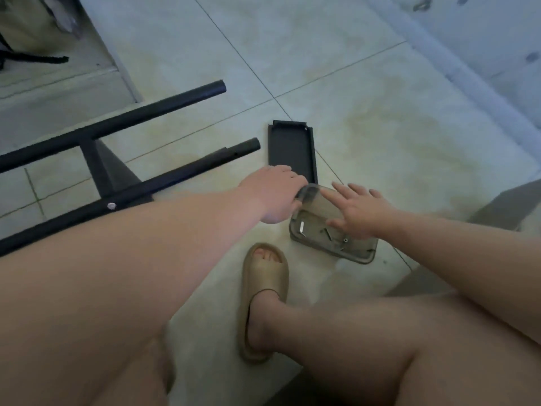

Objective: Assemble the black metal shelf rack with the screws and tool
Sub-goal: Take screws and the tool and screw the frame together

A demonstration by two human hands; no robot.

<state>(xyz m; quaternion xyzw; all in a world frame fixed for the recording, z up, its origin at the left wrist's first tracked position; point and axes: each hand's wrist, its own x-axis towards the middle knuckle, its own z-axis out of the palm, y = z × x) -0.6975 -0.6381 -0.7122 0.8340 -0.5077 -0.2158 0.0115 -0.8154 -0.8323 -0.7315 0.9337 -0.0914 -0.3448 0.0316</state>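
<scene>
A clear plastic box (333, 240) with several screws and small metal parts lies on the tiled floor ahead of me. My left hand (275, 194) grips the box's raised lid at its far left edge. My right hand (360, 210) hovers over the box with fingers spread, holding nothing. The black metal rack frame (123, 159), two tubes joined by a flat crossbar with a silver screw head, lies on the floor to the left. A flat black metal shelf panel (292, 150) rests just beyond the box.
My foot in a tan slipper (263, 300) stands right below the box, and my bare legs fill the lower view. A raised step and doorway (64, 83) are at the upper left. A wall base (468, 68) runs along the upper right.
</scene>
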